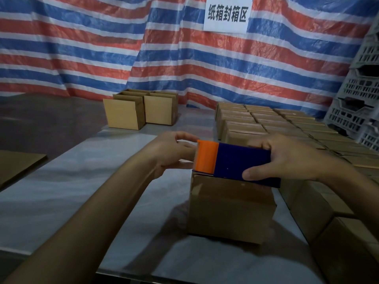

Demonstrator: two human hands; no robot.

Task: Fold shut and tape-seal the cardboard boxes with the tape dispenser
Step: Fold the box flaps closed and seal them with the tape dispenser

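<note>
A brown cardboard box (229,206) stands on the table in front of me with its top flaps folded down. On its top lies a tape dispenser (235,160) with a blue body and an orange cutter end. My right hand (287,158) grips the blue body, thumb on the near side and fingers over the far side. My left hand (174,152) is at the orange end, its fingers curled at the serrated edge as if pinching the tape; the tape itself is too faint to see.
Two open boxes (139,111) stand at the back of the grey table (82,191). Rows of several closed boxes (272,124) fill the right side, down to the near right corner. Flat cardboard (18,162) lies at left. Grey crates (356,99) stack at far right.
</note>
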